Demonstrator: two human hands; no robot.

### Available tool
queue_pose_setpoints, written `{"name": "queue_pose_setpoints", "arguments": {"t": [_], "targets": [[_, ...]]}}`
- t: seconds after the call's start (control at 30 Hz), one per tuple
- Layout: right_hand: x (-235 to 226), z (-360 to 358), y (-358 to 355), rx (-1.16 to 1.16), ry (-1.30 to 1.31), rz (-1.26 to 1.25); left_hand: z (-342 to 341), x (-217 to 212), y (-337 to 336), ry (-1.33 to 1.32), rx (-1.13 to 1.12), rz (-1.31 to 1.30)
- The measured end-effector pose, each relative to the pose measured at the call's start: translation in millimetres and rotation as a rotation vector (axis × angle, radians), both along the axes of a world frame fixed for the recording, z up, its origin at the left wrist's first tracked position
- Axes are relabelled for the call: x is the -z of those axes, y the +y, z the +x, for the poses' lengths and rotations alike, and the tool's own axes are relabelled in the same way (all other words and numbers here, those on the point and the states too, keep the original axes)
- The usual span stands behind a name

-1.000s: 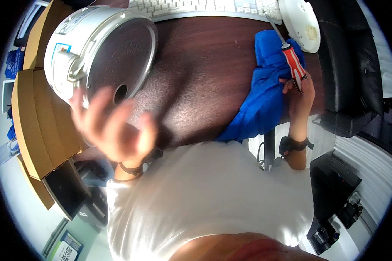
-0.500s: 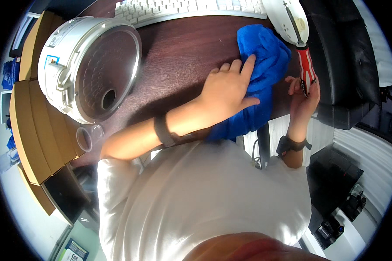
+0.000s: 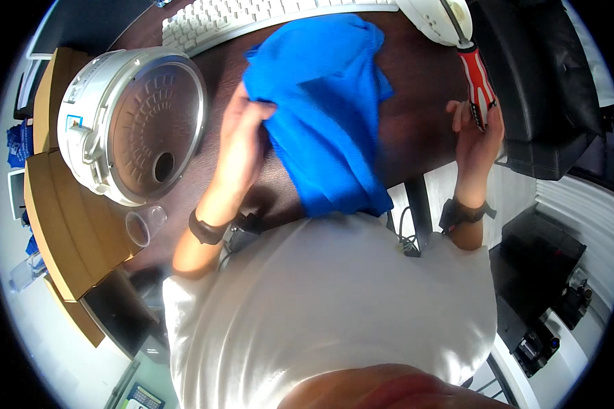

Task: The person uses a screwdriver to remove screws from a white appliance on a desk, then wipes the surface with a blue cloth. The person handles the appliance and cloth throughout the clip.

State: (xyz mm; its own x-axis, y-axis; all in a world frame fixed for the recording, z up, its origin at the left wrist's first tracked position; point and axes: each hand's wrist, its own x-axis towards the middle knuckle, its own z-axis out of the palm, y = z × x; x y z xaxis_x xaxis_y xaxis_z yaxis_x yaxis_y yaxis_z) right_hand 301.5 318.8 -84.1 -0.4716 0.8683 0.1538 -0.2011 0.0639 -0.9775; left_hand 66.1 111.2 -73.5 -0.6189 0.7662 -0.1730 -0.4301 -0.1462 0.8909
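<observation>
My left hand (image 3: 242,133) grips the left edge of a blue cloth (image 3: 327,116), thumb on top and fingers partly hidden beneath it. The cloth is spread with folds over the table's middle, its lower end reaching the front edge near my shirt. On the right, my right hand (image 3: 476,136) is closed around the butt end of a screwdriver (image 3: 477,85) with a red, white and black handle. The screwdriver's shaft points away from me, across a white oval part (image 3: 426,17) with a rounded rim.
A round white appliance (image 3: 92,136) with a dark, glossy lid-like face sits at the left. Beside it are a clear plastic cup (image 3: 138,228) and cardboard boxes (image 3: 75,225). A white keyboard (image 3: 252,20) lies at the far edge; a black padded seat (image 3: 535,102) stands at right.
My left hand has gone from resting on the bunched cloth to gripping its edge, pulling it leftward and spreading it. My right hand stays at the screwdriver handle.
</observation>
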Motion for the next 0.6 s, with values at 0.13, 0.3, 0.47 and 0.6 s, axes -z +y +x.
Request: {"name": "queue_pose_setpoints", "arguments": {"t": [0.13,0.3,0.47,0.6], "targets": [[-9.5,-5.4,-4.0,-0.029,0.022,0.023,-4.7,-35.3,-6.6,-0.160,-0.030,0.184],[-13.5,-2.0,-3.6,-0.013,0.059,0.018,-27.2,-85.7,-17.9,-0.220,0.051,0.491],[-14.0,6.2,-2.7,-0.009,0.050,0.052,-57.2,-125.1,-56.9,0.215,-0.123,0.546],[-9.2,7.6,-3.9,-0.028,0.064,0.024,-62.8,-133.6,-48.6,0.175,-0.134,0.455]]}}
